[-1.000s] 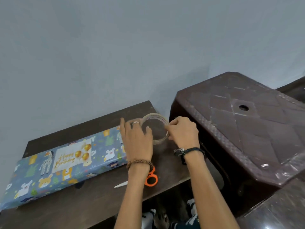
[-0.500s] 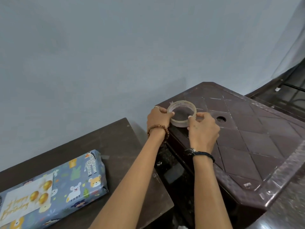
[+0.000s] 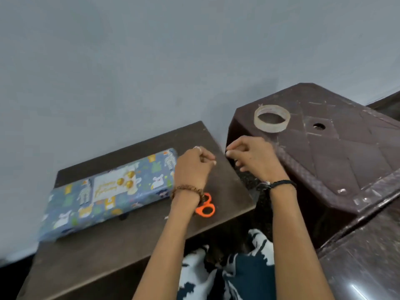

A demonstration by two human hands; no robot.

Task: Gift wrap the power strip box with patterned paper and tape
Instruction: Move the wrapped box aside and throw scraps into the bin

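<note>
The power strip box (image 3: 112,191), wrapped in blue animal-patterned paper with a "Happy Birthday" label, lies on the dark wooden table (image 3: 108,256) at the left. A clear tape roll (image 3: 271,127) rests flat on the brown plastic stool (image 3: 346,159), with no hand on it. My left hand (image 3: 192,169) hovers at the box's right end with thumb and fingers pinched. My right hand (image 3: 253,159) is pinched too, facing it across a small gap. They seem to hold a short strip of clear tape between them, which barely shows.
Orange-handled scissors (image 3: 205,210) lie on the table under my left wrist. A narrow gap separates the table from the stool, with my patterned trousers (image 3: 238,273) below. A dark glossy surface (image 3: 368,267) sits at the lower right, and a plain wall stands behind.
Both hands left the tape roll on the stool and came back down and left toward the box's right end, fingers now pinched. My view swung back to the table.
</note>
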